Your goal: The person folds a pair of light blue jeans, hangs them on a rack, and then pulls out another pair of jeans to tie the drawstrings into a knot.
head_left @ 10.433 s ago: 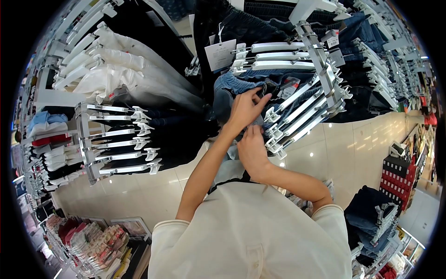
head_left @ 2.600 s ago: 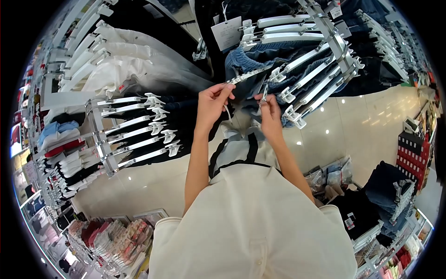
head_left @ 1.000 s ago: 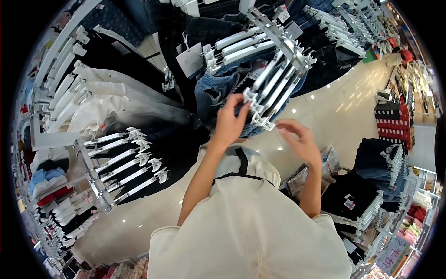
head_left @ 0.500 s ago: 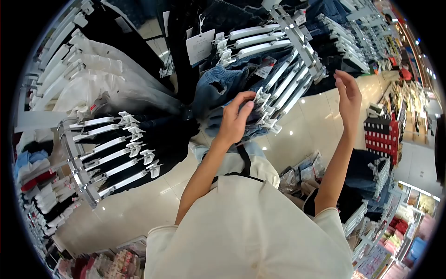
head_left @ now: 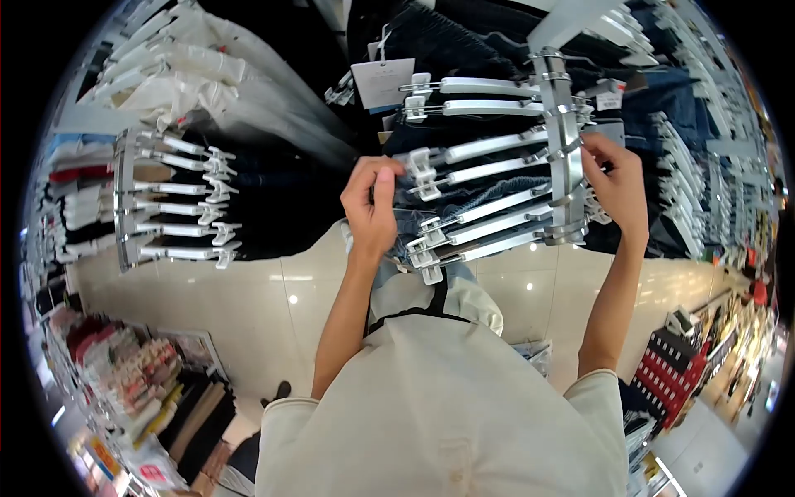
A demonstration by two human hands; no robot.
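White clip hangers [head_left: 497, 171] carrying dark blue jeans [head_left: 439, 41] hang from a metal rail [head_left: 565, 149] in front of me. My left hand [head_left: 370, 207] is closed at the clip end of one hanger, its thumb up and its fingers curled. Across the rail, my right hand [head_left: 619, 186] is bent inward with its fingertips against the rail's right side. What those fingertips hold is partly hidden. A white paper tag [head_left: 383, 83] dangles above my left hand.
Black garments on white hangers [head_left: 178, 189] hang at the left, below white trousers [head_left: 207, 79]. More hangers [head_left: 681, 186] line the right. Red and black boxes [head_left: 667, 377] stand at lower right. Folded clothes [head_left: 137, 373] lie at lower left above a tiled floor [head_left: 290, 290].
My view has turned, so the rail sits more upright and central. My right hand has come in from the right to the rail. The left hand has shifted left along the hanger clips.
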